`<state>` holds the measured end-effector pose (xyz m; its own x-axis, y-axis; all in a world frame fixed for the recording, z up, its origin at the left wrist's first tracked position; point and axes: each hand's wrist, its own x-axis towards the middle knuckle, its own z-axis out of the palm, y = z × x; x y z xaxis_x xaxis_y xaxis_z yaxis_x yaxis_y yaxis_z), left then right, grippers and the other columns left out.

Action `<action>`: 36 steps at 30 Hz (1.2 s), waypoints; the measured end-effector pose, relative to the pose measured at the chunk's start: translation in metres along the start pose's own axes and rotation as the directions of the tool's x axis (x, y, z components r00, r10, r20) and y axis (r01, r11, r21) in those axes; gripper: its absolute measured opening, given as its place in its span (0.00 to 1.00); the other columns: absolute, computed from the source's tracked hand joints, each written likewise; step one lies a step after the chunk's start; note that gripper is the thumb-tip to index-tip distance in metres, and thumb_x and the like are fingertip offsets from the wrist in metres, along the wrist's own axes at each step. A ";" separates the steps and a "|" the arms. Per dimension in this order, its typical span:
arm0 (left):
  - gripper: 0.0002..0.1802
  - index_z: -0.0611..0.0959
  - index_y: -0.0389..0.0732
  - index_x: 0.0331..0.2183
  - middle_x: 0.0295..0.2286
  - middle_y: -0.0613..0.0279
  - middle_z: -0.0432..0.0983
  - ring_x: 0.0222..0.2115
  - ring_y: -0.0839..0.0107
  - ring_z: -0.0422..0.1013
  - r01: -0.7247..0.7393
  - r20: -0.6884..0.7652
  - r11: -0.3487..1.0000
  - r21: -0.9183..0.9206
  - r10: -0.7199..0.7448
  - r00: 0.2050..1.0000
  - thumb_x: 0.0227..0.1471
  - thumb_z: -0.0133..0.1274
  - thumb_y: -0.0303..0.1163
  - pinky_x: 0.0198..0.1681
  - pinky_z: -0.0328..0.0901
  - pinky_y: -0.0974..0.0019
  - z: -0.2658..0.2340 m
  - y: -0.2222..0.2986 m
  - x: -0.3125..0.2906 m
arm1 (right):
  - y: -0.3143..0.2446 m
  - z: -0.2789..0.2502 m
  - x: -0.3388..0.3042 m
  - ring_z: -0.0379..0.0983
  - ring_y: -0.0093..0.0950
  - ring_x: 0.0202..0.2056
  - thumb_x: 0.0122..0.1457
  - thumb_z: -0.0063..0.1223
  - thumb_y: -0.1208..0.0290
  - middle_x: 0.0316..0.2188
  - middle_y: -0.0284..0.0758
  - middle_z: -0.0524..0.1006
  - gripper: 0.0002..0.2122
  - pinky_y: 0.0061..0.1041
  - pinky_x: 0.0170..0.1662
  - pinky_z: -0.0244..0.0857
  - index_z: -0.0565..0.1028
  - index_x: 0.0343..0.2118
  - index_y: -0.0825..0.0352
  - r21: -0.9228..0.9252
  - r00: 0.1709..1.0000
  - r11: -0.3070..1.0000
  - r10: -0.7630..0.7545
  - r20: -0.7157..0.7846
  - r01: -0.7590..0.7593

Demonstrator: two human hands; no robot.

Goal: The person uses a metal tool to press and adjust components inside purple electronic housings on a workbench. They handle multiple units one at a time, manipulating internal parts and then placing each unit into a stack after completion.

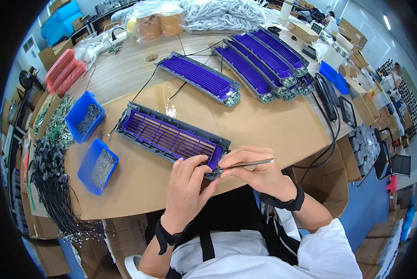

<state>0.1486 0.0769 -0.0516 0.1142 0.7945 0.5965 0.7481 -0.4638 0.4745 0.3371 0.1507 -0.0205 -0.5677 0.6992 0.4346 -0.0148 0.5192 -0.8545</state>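
Pale wood-grain worktop [118, 76] in a crowded workroom, seen from above, partly covered by a flat brown cardboard sheet [287, 135]. On the sheet, directly before the person, lies a long grey housing [224, 141] with a purple slatted insert [164, 137]; it is set obliquely, one end toward the upper left and the other beneath the hands. Left hand [186, 191]: fingers bent and slightly parted at the housing's near end, thumb directed toward the same corner; whether they grip anything small cannot be told. Right hand [260, 174]: thumb and forefinger pinch a slim metal tool [255, 162], whose working tip is hidden at that corner. Each wrist bears a black band. To the left stand two blue bins, the upper [70, 122] holding dark small parts [89, 117], the lower [90, 180] silvery ones [105, 167]; beyond them are heaped green circuit boards [60, 122] and a bundle of black cables [55, 179]. Farther back, one similar unit [197, 76] lies alone, near a stack of others [264, 58] at the right. Coiled white cords [224, 16] occupy the rear edge.
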 end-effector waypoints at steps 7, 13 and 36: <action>0.18 0.76 0.39 0.34 0.39 0.56 0.72 0.43 0.57 0.69 -0.010 0.034 1.000 0.016 0.010 0.999 0.40 0.66 0.29 0.48 0.60 0.53 -0.002 -0.002 0.003 | 0.003 0.001 0.009 0.78 0.31 0.29 0.51 0.63 0.81 0.29 0.37 0.81 0.04 0.26 0.32 0.71 0.81 0.31 0.71 -0.001 0.998 1.000 -0.030 0.051 0.030; 0.18 0.76 0.39 0.34 0.39 0.57 0.71 0.43 0.57 0.68 -0.021 0.059 1.000 0.014 0.020 0.998 0.41 0.66 0.30 0.48 0.59 0.54 0.000 -0.004 0.004 | 0.009 -0.001 0.011 0.78 0.32 0.29 0.50 0.62 0.81 0.29 0.36 0.80 0.04 0.27 0.32 0.71 0.81 0.30 0.70 -0.073 0.992 0.992 -0.093 0.083 0.099; 0.19 0.79 0.40 0.31 0.36 0.61 0.75 0.39 0.59 0.71 0.045 0.110 0.996 -0.073 -0.037 0.993 0.39 0.66 0.41 0.43 0.61 0.59 -0.005 -0.011 0.008 | 0.022 0.004 0.014 0.75 0.19 0.31 0.56 0.61 0.79 0.28 0.34 0.79 0.04 0.20 0.35 0.69 0.79 0.33 0.74 0.299 0.953 0.906 0.298 0.049 -0.299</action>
<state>0.1381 0.0866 -0.0484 0.1579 0.8492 0.5038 0.7031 -0.4550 0.5465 0.3250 0.1700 -0.0344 -0.5862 0.7970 0.1453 -0.0899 0.1142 -0.9894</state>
